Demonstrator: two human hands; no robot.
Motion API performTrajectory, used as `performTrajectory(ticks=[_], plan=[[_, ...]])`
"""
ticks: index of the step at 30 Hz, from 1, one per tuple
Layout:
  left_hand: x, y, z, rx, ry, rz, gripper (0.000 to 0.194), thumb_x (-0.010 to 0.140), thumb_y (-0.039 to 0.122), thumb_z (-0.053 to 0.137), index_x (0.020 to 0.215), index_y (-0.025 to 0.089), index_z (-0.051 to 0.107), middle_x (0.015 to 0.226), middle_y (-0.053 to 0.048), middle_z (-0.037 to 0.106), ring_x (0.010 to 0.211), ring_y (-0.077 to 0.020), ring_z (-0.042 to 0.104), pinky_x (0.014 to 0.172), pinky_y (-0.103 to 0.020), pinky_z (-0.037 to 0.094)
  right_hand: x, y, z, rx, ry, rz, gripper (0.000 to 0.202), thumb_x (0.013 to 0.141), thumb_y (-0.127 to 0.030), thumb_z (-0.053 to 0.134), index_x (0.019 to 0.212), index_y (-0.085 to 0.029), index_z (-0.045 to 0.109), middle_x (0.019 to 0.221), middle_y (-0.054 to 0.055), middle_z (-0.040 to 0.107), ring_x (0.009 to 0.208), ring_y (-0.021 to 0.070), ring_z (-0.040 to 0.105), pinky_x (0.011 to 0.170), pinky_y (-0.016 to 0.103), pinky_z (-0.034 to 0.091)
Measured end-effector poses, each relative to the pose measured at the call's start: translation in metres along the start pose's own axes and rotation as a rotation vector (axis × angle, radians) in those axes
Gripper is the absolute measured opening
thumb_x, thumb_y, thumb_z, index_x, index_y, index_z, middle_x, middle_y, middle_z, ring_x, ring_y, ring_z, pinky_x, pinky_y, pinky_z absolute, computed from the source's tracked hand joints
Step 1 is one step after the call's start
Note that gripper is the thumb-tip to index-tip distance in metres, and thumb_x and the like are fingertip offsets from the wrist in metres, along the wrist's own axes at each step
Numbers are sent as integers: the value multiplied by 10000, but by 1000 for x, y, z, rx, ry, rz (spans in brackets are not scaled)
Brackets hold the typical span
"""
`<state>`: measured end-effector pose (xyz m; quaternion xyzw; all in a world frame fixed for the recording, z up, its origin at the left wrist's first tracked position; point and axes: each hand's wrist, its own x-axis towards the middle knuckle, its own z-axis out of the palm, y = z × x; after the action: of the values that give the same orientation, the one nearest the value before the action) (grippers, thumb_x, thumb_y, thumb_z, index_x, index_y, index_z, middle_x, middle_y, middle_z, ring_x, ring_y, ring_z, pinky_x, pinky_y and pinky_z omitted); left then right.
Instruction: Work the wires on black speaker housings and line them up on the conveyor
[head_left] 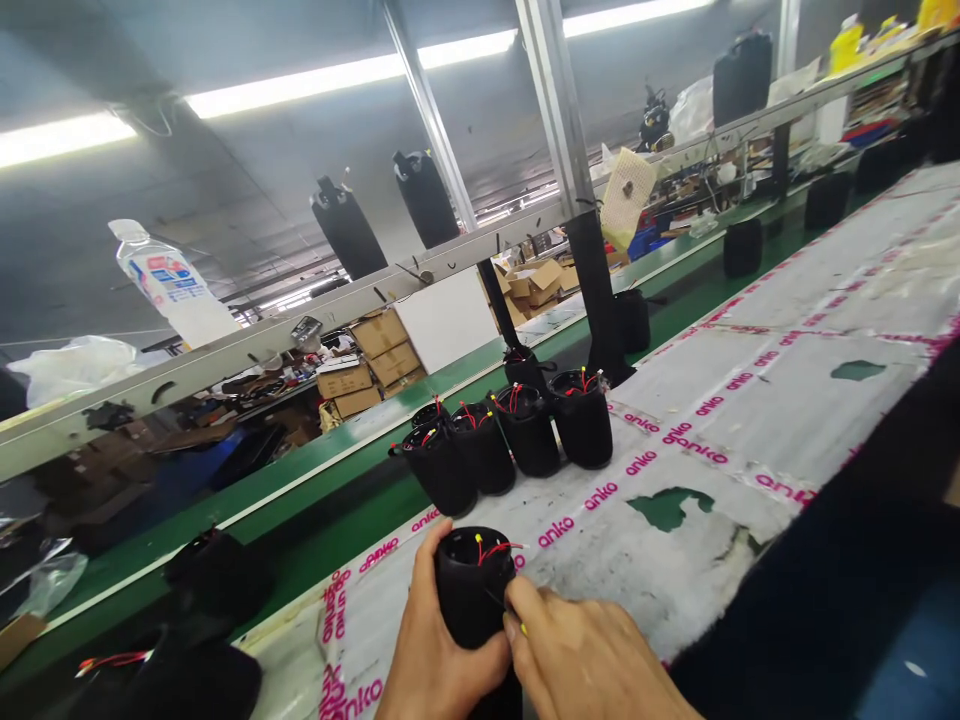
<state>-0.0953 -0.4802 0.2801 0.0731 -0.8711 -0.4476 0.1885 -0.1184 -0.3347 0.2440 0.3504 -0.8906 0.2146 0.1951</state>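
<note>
My left hand (431, 650) wraps around a black fabric-covered cylinder housing (469, 585) with red and yellow wires (495, 548) sticking out of its open top. My right hand (585, 660) touches the cylinder's right side, its fingertips pinching a thin wire with a yellow tip (517, 625). Both hands are at the bottom centre, over a worktable covered in white tape printed "anko" (720, 420). Several more of the same black cylinders (517, 430) stand grouped on the table just beyond.
A green conveyor belt (315, 500) runs along the table's far side, carrying more black cylinders (217, 575). A metal frame rail (360, 300) crosses above with black units and a water bottle (172, 285). Cardboard boxes (375, 360) lie behind.
</note>
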Motion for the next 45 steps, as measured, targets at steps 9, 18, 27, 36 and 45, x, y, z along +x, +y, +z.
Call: performTrajectory(ticks=[9, 18, 27, 36, 45], plan=[[5, -5, -14, -118, -85, -27, 933, 500, 348, 761, 1361, 190, 438, 1291, -111, 607, 1205, -352, 552, 1098, -522, 349, 3, -4, -18, 75, -175, 138, 153, 880, -103, 410, 906, -223, 501, 641, 5, 683, 546, 264, 688, 441, 347, 131], [-5, 10, 0, -67, 13, -13, 769, 534, 318, 688, 1258, 204, 455, 1158, -77, 658, 1079, -303, 619, 957, -460, 476, 8, -9, -34, 94, -370, 236, 200, 895, -85, 430, 1010, -175, 568, 725, 52, 723, 663, 300, 717, 452, 354, 133], [-14, -5, 6, -21, 146, 45, 803, 562, 364, 740, 1292, 221, 437, 1144, -81, 646, 1037, -312, 638, 989, -498, 453, 5, -21, -34, 56, -354, 280, 212, 855, -72, 463, 1001, -169, 582, 682, 51, 721, 583, 297, 706, 411, 344, 106], [-6, -5, 6, -29, 129, 63, 806, 537, 389, 772, 1266, 211, 478, 1148, -89, 650, 1062, -337, 634, 1011, -536, 449, 16, -28, -39, 27, -372, 328, 265, 785, -8, 516, 996, -159, 572, 695, 54, 720, 617, 298, 712, 423, 331, 191], [2, -8, -14, -173, 62, -69, 851, 536, 516, 758, 1288, 230, 482, 1100, -69, 697, 954, -307, 670, 856, -437, 528, -12, -15, -12, -37, 135, 160, 107, 914, -139, 404, 919, -242, 434, 581, -34, 628, 420, 212, 628, 399, 348, 176]])
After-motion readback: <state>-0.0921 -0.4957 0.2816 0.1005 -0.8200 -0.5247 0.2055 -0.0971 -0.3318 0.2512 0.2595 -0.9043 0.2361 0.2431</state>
